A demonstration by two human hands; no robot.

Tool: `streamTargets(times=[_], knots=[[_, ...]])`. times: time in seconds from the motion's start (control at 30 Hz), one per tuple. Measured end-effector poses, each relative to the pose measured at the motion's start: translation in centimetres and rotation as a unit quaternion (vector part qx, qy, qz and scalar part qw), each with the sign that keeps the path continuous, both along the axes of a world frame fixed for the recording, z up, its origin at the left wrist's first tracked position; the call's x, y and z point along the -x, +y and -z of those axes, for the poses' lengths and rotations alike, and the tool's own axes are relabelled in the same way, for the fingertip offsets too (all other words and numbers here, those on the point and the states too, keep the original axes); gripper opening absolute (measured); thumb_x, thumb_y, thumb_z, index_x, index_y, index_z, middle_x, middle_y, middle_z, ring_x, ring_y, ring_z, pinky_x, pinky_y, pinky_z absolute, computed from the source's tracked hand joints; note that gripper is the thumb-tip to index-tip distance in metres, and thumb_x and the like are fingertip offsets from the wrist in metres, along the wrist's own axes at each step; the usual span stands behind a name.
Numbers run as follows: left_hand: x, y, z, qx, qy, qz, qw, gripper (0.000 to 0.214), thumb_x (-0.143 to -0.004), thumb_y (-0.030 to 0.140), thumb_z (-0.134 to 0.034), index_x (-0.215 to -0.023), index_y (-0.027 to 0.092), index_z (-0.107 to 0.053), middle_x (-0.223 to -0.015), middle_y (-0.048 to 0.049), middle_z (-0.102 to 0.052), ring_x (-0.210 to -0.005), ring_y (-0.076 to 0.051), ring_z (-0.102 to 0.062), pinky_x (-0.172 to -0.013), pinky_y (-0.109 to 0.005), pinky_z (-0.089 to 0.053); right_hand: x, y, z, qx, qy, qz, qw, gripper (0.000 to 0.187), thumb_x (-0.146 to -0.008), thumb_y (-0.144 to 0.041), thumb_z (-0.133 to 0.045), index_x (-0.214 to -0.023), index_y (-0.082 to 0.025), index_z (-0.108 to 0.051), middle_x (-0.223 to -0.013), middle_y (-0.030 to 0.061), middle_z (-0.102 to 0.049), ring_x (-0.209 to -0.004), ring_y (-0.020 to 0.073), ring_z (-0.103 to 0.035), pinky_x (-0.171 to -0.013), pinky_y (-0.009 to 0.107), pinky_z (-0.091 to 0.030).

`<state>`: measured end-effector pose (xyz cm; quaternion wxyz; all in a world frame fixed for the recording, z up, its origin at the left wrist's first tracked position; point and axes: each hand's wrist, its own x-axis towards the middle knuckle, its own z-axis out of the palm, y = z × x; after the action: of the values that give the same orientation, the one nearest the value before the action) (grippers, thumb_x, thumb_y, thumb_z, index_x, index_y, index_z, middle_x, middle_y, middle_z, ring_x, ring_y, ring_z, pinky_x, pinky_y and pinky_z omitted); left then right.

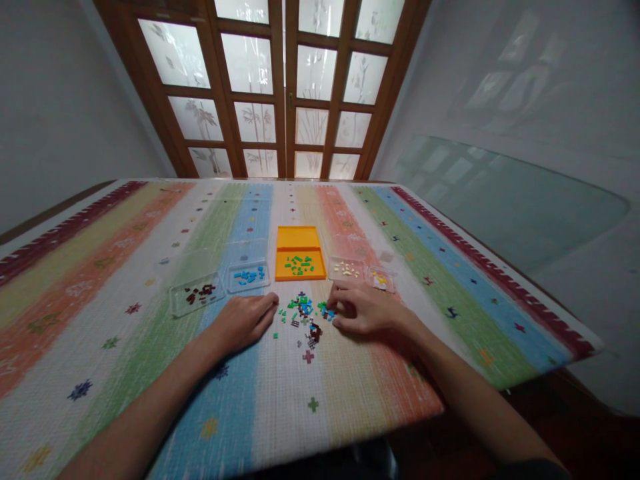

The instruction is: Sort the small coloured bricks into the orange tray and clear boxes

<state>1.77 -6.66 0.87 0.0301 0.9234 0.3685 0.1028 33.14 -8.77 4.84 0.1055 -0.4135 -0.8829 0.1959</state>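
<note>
On striped cloth (150,267), hands flanking mixed bricks (304,315), unlabelled

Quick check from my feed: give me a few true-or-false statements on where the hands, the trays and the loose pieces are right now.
1. The orange tray holds green pieces. True.
2. The left hand rests inside the tray of blue pieces. False: it lies on the striped cloth, nearer than that tray.
3. The right hand touches the loose mixed pile. True, at its right edge.
4. The dark red pieces sit in the rightmost tray. False: leftmost clear tray.
</note>
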Motion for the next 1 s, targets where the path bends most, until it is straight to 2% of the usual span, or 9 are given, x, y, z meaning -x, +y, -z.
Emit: streamTargets(times=[0.3, 0.4, 0.7, 1.0], knots=[[0.0, 0.0, 0.0, 0.009, -0.004, -0.002, 1.000, 0.026, -0.105, 0.031, -0.034, -0.105, 0.019, -0.058, -0.090, -0.0071, -0.075, -0.078, -0.023, -0.073, -0.068, -0.032, -0.050, 0.0, 0.2, -0.2, 0.032, 0.004, -0.003, 0.999, 0.023, -0.086, -0.028, -0.076, -0.107, -0.020, -0.074, -0.102, 0.0055, -0.066, -0.081, 0.0164, -0.060, -0.072, 0.029, -0.046], [0.0, 0.0, 0.0, 0.004, 0.005, 0.000, 1.000, 0.026, -0.105, 0.030, -0.034, -0.105, 0.019, -0.057, -0.089, -0.0071, -0.075, -0.077, -0.023, -0.073, -0.067, -0.032, -0.050, -0.1, 0.3, 0.1, 0.035, 0.013, -0.006, 0.999, 0.018, -0.088, -0.028, -0.077, -0.104, -0.021, -0.076, -0.101, 0.0058, -0.067, -0.083, 0.0169, -0.061, -0.074, 0.029, -0.047], [0.0, 0.0, 0.0, -0.006, 0.005, 0.003, 1.000, 0.023, -0.105, 0.030, -0.034, -0.104, 0.020, -0.055, -0.089, -0.0060, -0.075, -0.077, -0.022, -0.073, -0.066, -0.031, -0.050, 0.3, 0.4, 0.6, 0.008, 0.000, -0.044, 0.999, 0.013, -0.094, -0.019, -0.067, -0.100, -0.023, -0.078, -0.096, 0.0061, -0.072, -0.085, 0.0175, -0.064, -0.077, 0.031, -0.048], [-0.1, -0.1, 0.0, -0.005, -0.006, 0.006, 1.000, 0.025, -0.105, 0.030, -0.033, -0.105, 0.020, -0.056, -0.089, -0.0067, -0.075, -0.075, -0.022, -0.072, -0.066, -0.030, -0.049, 0.9, -0.2, 0.7, -0.027, -0.071, -0.032, 0.997, 0.011, -0.093, -0.015, -0.062, -0.101, -0.020, -0.068, -0.102, 0.0081, -0.068, -0.087, 0.0204, -0.060, -0.074, 0.033, -0.045]])
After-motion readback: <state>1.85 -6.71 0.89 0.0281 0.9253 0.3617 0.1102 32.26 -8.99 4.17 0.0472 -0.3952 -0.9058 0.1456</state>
